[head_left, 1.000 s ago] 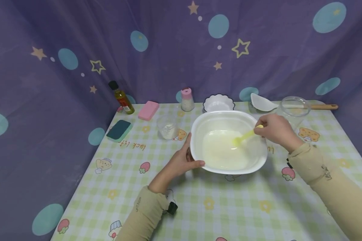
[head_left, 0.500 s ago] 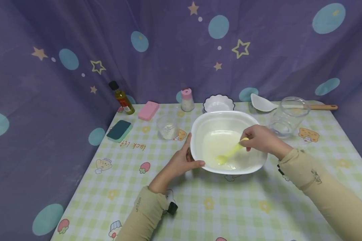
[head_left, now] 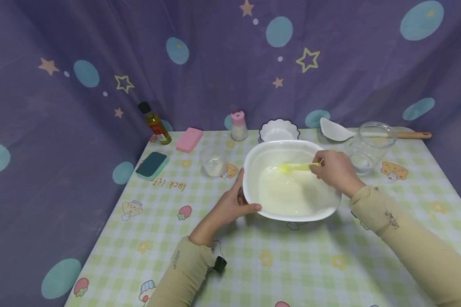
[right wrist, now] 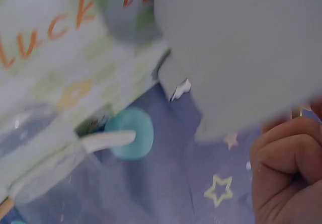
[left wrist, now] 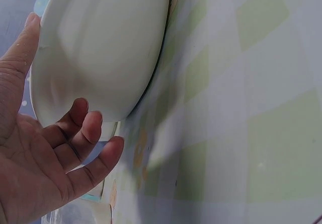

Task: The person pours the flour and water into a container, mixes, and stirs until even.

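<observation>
A wide white bowl (head_left: 250, 187) with pale milky liquid in it stands on the checked tablecloth. My left hand (head_left: 230, 204) holds its left rim, thumb on the edge and fingers against the outer wall; the left wrist view shows the bowl (left wrist: 95, 48) from outside with my left hand (left wrist: 45, 143) curved round it. My right hand (head_left: 332, 169) grips the handle of a yellow spoon (head_left: 293, 167), whose head lies near the bowl's far side over the liquid. In the blurred right wrist view my right hand (right wrist: 289, 176) is curled beside the bowl's wall (right wrist: 241, 48).
Behind the bowl stand a scalloped white dish (head_left: 278, 129), a pink-capped shaker (head_left: 238, 126), a small clear cup (head_left: 213, 160), an oil bottle (head_left: 155, 123), a pink sponge (head_left: 189, 140) and a teal sponge (head_left: 152, 165). At right sit a glass jar (head_left: 369, 147) and a wooden-handled white spatula (head_left: 369, 134).
My right hand has swept the yellow spoon round the bowl, from the right side to the near middle and now to the far side. My left hand has stayed on the rim.
</observation>
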Action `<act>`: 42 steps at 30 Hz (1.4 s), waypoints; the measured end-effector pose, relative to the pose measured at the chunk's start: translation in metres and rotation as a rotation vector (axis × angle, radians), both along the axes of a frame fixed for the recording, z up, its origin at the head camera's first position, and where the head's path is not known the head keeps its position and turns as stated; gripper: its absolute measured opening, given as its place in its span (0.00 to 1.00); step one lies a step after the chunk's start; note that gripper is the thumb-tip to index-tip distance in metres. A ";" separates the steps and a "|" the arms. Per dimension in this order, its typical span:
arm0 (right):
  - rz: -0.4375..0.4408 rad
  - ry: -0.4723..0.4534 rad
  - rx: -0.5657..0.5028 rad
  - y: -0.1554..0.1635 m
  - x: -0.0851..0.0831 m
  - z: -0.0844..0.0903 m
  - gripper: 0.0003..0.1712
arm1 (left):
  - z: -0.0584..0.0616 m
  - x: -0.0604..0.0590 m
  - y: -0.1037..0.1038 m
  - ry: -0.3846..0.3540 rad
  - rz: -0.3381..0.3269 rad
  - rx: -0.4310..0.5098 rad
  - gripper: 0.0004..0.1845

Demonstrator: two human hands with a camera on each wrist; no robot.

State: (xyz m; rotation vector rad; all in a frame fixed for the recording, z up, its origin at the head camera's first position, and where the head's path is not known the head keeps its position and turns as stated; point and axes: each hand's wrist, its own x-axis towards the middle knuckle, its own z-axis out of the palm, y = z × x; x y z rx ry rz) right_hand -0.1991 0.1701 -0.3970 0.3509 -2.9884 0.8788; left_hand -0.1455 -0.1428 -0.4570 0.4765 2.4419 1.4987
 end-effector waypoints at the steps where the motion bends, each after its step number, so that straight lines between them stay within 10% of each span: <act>1: -0.010 -0.001 0.009 0.004 0.000 0.003 0.08 | 0.000 0.000 0.000 -0.003 -0.002 0.004 0.63; 20: 0.236 -0.350 -0.040 0.030 0.014 0.025 0.08 | 0.000 -0.001 -0.001 -0.012 0.002 -0.006 0.63; 33: 0.222 -0.111 -0.046 -0.019 0.011 -0.009 0.10 | 0.006 0.001 0.002 -0.015 -0.003 -0.011 0.62; 42: 0.074 -0.008 0.001 -0.006 0.003 -0.006 0.09 | 0.039 0.013 0.006 -0.034 -0.042 0.014 0.60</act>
